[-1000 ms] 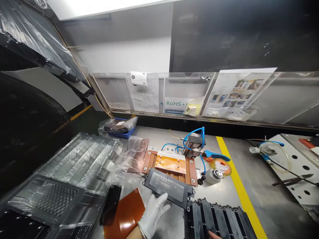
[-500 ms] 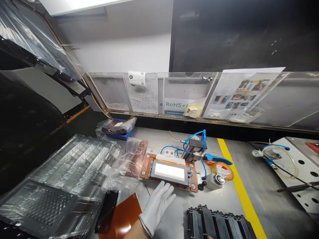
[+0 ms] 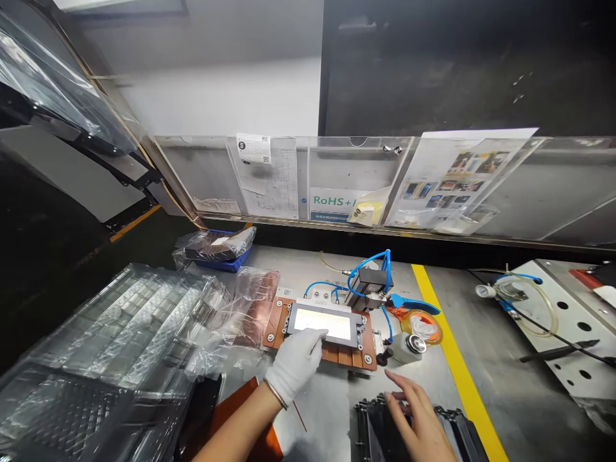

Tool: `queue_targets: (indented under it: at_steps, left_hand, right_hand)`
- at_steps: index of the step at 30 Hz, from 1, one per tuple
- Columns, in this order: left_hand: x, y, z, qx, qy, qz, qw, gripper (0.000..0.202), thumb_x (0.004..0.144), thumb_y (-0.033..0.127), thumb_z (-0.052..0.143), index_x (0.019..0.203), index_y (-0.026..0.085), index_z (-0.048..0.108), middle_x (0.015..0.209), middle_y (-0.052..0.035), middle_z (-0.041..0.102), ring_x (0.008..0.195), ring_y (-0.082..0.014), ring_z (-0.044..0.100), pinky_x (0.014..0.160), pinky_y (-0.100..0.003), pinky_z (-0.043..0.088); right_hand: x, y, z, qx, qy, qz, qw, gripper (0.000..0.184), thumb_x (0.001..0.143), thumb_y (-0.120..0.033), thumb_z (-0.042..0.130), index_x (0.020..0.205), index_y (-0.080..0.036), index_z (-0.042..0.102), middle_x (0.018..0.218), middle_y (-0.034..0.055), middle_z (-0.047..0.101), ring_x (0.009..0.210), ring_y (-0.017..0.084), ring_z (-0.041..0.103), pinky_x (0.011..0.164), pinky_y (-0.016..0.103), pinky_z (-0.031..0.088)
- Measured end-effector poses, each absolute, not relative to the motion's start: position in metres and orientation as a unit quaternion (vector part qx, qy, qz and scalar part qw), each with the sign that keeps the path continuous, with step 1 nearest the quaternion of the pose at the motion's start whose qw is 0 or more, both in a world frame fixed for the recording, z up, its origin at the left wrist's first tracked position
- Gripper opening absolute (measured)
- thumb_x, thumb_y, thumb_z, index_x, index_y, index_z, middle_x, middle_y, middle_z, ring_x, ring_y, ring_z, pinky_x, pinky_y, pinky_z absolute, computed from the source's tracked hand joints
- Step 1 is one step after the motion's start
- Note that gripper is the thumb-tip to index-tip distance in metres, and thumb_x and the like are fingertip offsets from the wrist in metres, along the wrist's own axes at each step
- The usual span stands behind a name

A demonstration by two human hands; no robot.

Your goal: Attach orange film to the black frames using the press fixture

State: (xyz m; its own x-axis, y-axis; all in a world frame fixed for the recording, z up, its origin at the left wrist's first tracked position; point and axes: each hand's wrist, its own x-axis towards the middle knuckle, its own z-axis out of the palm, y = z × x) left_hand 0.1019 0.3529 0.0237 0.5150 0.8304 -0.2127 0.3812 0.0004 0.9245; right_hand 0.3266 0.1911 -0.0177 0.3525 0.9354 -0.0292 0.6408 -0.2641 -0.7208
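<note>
My left hand [image 3: 296,364], in a white glove, is closed on the near edge of a flat black frame with a white panel [image 3: 317,322]. Its index finger lies over the panel. Beneath the frame is a brown fixture [image 3: 339,355] with screws at its corners; the frame's near edge looks raised off it. My right hand [image 3: 421,417], bare, is open with fingers apart over a row of black frame-like parts [image 3: 373,427] at the front. It holds nothing I can see.
Clear plastic trays [image 3: 110,346] lie left, beside an orange sheet [image 3: 267,443]. Behind the fixture is an air cylinder with blue tubes [image 3: 368,282]. Right of it are a tape roll [image 3: 436,330] and a push-button box [image 3: 409,350]. A metal box [image 3: 572,327] stands far right.
My left hand has gone from lying open before the fixture to gripping the frame, whose near edge has come up. My right hand has risen into view over the black parts.
</note>
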Motion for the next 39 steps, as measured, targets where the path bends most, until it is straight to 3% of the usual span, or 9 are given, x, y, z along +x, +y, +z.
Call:
queue_targets:
  at_steps: [3, 8, 16, 18, 22, 26, 30, 35, 39]
  left_hand:
    - [0.112, 0.365, 0.019, 0.822, 0.386, 0.173, 0.381, 0.054, 0.083, 0.026, 0.055, 0.136, 0.017, 0.050, 0.148, -0.0121, 0.044, 0.142, -0.0314, 0.028, 0.118, -0.055, 0.017]
    - [0.117, 0.367, 0.003, 0.922, 0.339, 0.090, 0.162, 0.067, 0.084, 0.028, 0.053, 0.145, 0.009, 0.033, 0.152, -0.0185, 0.033, 0.142, -0.0335, 0.028, 0.115, -0.057, 0.025]
    - [0.082, 0.380, 0.007, 0.809, 0.516, 0.176, 0.218, 0.058, 0.091, 0.038, 0.046, 0.143, 0.011, 0.039, 0.151, -0.0175, 0.036, 0.142, -0.0318, 0.026, 0.117, -0.053, 0.019]
    - [0.063, 0.385, 0.007, 0.745, 0.578, 0.183, 0.277, 0.059, 0.091, 0.038, 0.041, 0.142, 0.008, 0.037, 0.147, -0.0205, 0.040, 0.138, -0.0309, 0.034, 0.115, -0.050, 0.025]
    - [0.043, 0.396, 0.006, 0.697, 0.599, 0.154, 0.363, 0.054, 0.089, 0.041, 0.041, 0.127, 0.004, 0.051, 0.120, -0.0217, 0.059, 0.117, -0.0308, 0.055, 0.104, -0.048, 0.040]
    - [0.057, 0.405, 0.008, 0.656, 0.588, 0.135, 0.453, 0.040, 0.088, 0.043, 0.044, 0.108, 0.013, 0.060, 0.098, -0.0120, 0.065, 0.084, -0.0231, 0.066, 0.074, -0.037, 0.057]
    - [0.069, 0.399, 0.008, 0.589, 0.601, 0.139, 0.522, 0.039, 0.088, 0.037, 0.044, 0.118, 0.012, 0.051, 0.105, -0.0137, 0.062, 0.067, -0.0167, 0.064, 0.046, -0.027, 0.054]
    - [0.049, 0.349, 0.005, 0.533, 0.615, 0.157, 0.559, 0.041, 0.090, 0.040, 0.043, 0.124, 0.016, 0.042, 0.109, -0.0128, 0.061, 0.076, -0.0162, 0.066, 0.057, -0.026, 0.056]
    - [0.027, 0.300, 0.005, 0.550, 0.626, 0.201, 0.514, 0.039, 0.091, 0.046, 0.043, 0.121, 0.021, 0.043, 0.107, -0.0093, 0.064, 0.094, -0.0206, 0.066, 0.077, -0.033, 0.057]
  right_hand:
    - [0.340, 0.221, -0.021, -0.775, -0.546, 0.169, 0.268, 0.045, 0.091, -0.048, 0.039, 0.127, -0.024, 0.053, 0.129, 0.0125, 0.056, 0.103, 0.025, 0.067, 0.083, 0.039, 0.058]
    - [0.349, 0.247, -0.024, -0.761, -0.577, 0.161, 0.247, 0.042, 0.088, -0.041, 0.040, 0.120, -0.020, 0.056, 0.128, 0.0140, 0.059, 0.118, 0.032, 0.058, 0.095, 0.050, 0.049]
    - [0.353, 0.241, -0.008, -0.775, -0.526, 0.227, 0.267, 0.035, 0.081, -0.045, 0.048, 0.100, -0.024, 0.068, 0.114, 0.0108, 0.066, 0.086, 0.030, 0.068, 0.075, 0.047, 0.055]
    - [0.348, 0.246, -0.011, -0.774, -0.491, 0.263, 0.302, 0.040, 0.080, -0.047, 0.050, 0.106, -0.023, 0.067, 0.117, 0.0115, 0.063, 0.084, 0.027, 0.068, 0.078, 0.045, 0.055]
    - [0.334, 0.274, -0.027, -0.765, -0.377, 0.378, 0.360, 0.041, 0.084, -0.046, 0.053, 0.113, -0.018, 0.062, 0.095, 0.0084, 0.068, 0.057, 0.017, 0.064, 0.052, 0.034, 0.056]
    - [0.323, 0.304, -0.040, -0.734, -0.272, 0.468, 0.411, 0.030, 0.092, -0.040, 0.057, 0.107, -0.015, 0.061, 0.077, -0.0001, 0.067, 0.055, 0.011, 0.062, 0.056, 0.029, 0.055]
    - [0.316, 0.305, -0.042, -0.699, -0.197, 0.501, 0.471, 0.032, 0.087, -0.044, 0.062, 0.100, -0.015, 0.064, 0.080, 0.0008, 0.069, 0.065, 0.014, 0.066, 0.067, 0.034, 0.058]
    - [0.296, 0.253, -0.035, -0.656, -0.139, 0.531, 0.518, 0.063, 0.054, -0.057, 0.082, 0.101, -0.017, 0.067, 0.081, 0.0030, 0.071, 0.070, 0.023, 0.071, 0.072, 0.038, 0.060]
    - [0.268, 0.200, -0.025, -0.628, -0.084, 0.557, 0.537, 0.071, 0.058, -0.062, 0.079, 0.113, -0.022, 0.059, 0.103, 0.0046, 0.070, 0.088, 0.026, 0.072, 0.088, 0.040, 0.057]
